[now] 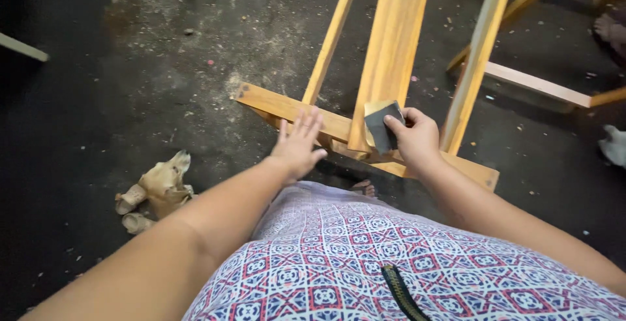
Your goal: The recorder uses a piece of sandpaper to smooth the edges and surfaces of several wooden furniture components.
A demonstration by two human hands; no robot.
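A yellowish wooden frame (287,107) lies on the dark floor, with a wide centre plank (394,40) and two thin slats running away from me. My right hand (415,139) grips a folded dark piece of sandpaper (381,128) and presses it on the near end of the wide plank. My left hand (298,145) rests flat, fingers spread, on the frame's near crossbar, left of the plank.
A crumpled tan rag (158,189) lies on the floor at left. More wooden frame pieces (535,85) stand at upper right. A person's foot (610,29) shows at the far right edge. Sawdust and chips are scattered on the floor. My patterned garment (391,262) fills the bottom.
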